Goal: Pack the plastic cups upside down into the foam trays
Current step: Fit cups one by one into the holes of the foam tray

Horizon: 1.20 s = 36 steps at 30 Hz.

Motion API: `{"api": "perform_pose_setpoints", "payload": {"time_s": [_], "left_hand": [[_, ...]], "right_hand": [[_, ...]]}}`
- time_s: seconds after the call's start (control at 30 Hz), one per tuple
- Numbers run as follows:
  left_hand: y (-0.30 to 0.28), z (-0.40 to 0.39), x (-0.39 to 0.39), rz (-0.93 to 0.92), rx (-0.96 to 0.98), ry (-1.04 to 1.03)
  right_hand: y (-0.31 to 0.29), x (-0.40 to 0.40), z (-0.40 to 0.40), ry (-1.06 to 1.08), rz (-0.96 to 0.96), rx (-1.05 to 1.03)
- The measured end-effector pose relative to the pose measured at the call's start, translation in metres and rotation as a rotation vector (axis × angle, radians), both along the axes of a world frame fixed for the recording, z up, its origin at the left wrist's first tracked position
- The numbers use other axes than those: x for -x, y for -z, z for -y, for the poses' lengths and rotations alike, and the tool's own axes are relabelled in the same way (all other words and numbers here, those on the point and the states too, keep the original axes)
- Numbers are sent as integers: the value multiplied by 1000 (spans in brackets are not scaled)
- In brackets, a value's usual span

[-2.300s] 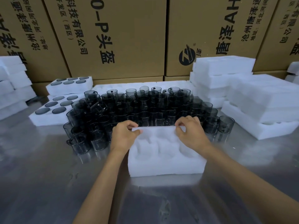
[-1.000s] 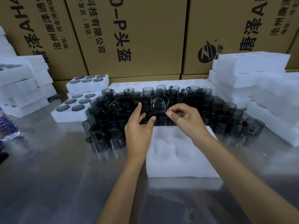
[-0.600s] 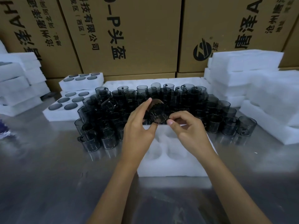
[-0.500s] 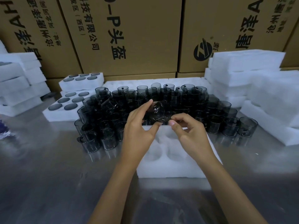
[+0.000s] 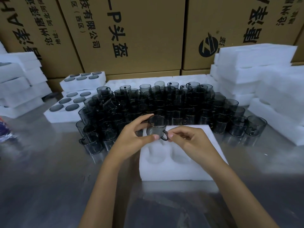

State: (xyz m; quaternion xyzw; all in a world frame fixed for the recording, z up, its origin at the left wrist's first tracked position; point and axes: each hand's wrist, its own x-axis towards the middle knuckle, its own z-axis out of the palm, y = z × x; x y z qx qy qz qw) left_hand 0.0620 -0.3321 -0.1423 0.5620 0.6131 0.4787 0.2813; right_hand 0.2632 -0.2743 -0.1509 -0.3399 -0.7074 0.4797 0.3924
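Now, beyond your left hand, the filled trays sit well off to the far left on the tabletop, cups bottom-up in their wells. That hand is curled around the smoky cup, thumb at its lower edge and fingers behind its top. A second ago the cup lay tipped with its mouth toward you; it has since been turned so its flat end faces up (it looks inverted, though the tint makes that hard to confirm). Your right hand pinches the cup's small handle between thumb and fingertips. Directly under both hands lies the empty foam tray, every visible well unfilled. So the flip seems done, and lowering into a well just below your left hand comes next. Behind both hands waits the crowd of loose cups.
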Motion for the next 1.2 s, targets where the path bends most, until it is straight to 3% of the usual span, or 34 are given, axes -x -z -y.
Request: {"api": "perform_pose_setpoints", "payload": {"time_s": [0.47, 0.63, 0.87, 1.2], "left_hand": [[12, -3, 6, 18, 120, 58], [15, -5, 0, 157, 103, -20], [16, -9, -1, 12, 93, -58], [16, -9, 0, -84, 101, -16]], "right_hand": [[3, 2, 0, 47, 114, -71], [3, 3, 3, 93, 131, -112], [5, 9, 13, 36, 660, -562], [8, 10, 14, -2, 727, -595]]}}
